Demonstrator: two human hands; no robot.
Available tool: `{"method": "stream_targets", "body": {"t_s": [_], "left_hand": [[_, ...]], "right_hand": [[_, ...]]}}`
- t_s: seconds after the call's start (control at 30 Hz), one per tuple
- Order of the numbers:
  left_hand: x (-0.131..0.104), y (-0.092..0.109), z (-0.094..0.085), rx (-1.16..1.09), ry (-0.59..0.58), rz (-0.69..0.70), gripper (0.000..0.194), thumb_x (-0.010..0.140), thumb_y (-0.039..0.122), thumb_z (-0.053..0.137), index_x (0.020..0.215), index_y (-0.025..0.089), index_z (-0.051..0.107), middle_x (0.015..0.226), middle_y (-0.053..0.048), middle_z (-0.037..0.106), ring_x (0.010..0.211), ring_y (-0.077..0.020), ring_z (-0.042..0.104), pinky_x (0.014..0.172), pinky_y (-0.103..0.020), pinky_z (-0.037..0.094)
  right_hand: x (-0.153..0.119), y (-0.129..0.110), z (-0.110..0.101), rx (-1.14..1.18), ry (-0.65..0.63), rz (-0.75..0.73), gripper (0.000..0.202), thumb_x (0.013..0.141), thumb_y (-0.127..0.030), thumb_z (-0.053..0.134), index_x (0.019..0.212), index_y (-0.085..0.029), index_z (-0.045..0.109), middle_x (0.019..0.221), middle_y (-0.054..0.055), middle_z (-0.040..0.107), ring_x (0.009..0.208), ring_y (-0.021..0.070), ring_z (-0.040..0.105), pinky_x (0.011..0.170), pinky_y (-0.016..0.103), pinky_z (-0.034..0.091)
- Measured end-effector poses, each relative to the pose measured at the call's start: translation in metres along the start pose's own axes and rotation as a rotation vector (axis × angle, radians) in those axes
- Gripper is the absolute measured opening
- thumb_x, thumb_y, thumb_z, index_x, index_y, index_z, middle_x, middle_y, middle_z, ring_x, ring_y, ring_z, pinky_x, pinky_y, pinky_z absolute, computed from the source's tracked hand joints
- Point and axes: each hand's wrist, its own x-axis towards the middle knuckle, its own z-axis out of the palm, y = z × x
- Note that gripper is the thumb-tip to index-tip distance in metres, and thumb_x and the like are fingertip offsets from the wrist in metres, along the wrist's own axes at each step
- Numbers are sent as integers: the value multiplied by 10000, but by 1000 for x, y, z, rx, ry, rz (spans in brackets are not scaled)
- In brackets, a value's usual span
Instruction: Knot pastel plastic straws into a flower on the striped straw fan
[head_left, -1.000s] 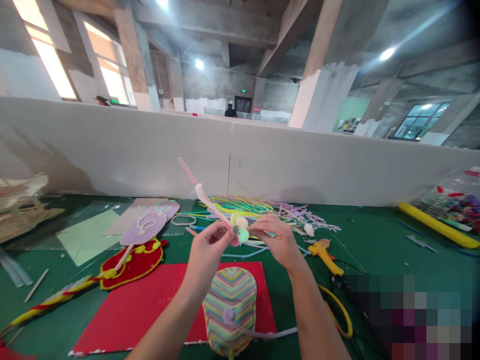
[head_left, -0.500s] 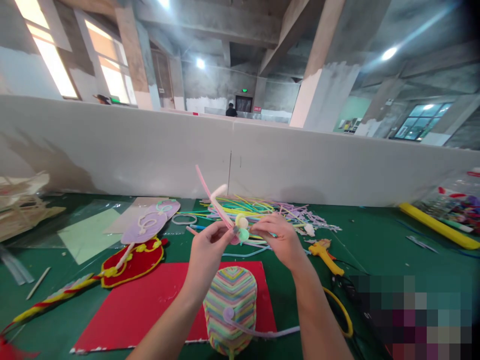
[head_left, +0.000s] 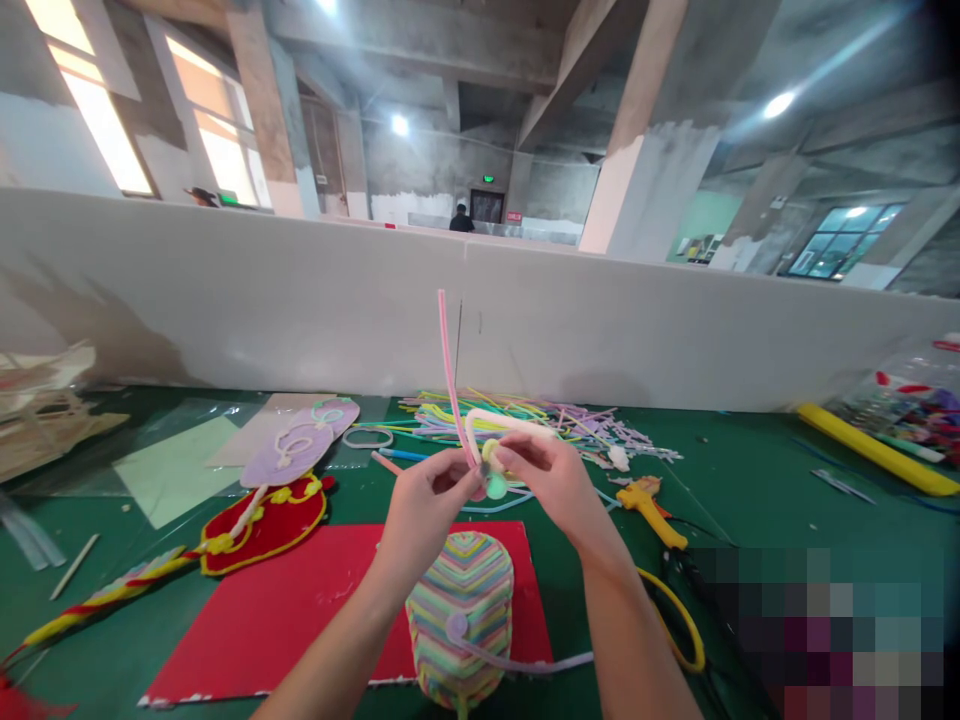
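Pink and white fuzzy stems (head_left: 451, 380) rise from between the pinched fingers of my left hand (head_left: 431, 500). At their base is a small cluster of round coils, with a mint green coil (head_left: 496, 487) at the bottom and a yellow one above it. My right hand (head_left: 551, 480) pinches the cluster's right side, its fingertips close to my left ones. Below my hands, a striped pastel oval piece (head_left: 461, 590) lies on a red board (head_left: 300, 610), with a lilac coil and stem (head_left: 525, 665) on top.
Loose coloured stems (head_left: 480, 410) lie behind my hands. An orange glue gun (head_left: 652, 510) sits to the right, near a yellow tube (head_left: 877, 450). A red fan-shaped piece (head_left: 262, 525) and lilac ovals (head_left: 289, 450) lie left. A white partition (head_left: 300, 300) closes the back.
The pink stem has swung upright, and the white stem now points right. My right hand has moved left and closed on the cluster. My left hand has shifted slightly right and down.
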Motion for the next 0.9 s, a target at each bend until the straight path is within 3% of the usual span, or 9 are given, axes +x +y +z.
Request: {"method": "stream_targets", "body": {"t_s": [0.17, 0.9], "left_hand": [[2, -5, 1, 14, -1, -19, 123, 714, 288, 615, 733, 174, 655, 624, 0, 640, 593, -134, 606, 556, -206, 474], [9, -12, -4, 15, 15, -8, 149, 686, 292, 594, 712, 161, 660, 543, 6, 601, 530, -129, 550, 518, -210, 428]], "right_hand": [[-2, -1, 6, 64, 33, 41, 189, 713, -345, 653, 792, -173, 644, 747, 38, 683, 700, 170, 644, 653, 295, 527], [-4, -3, 10, -51, 14, -122, 140, 766, -308, 615, 797, -189, 681, 792, 41, 667, 746, 165, 624, 689, 293, 513]]}}
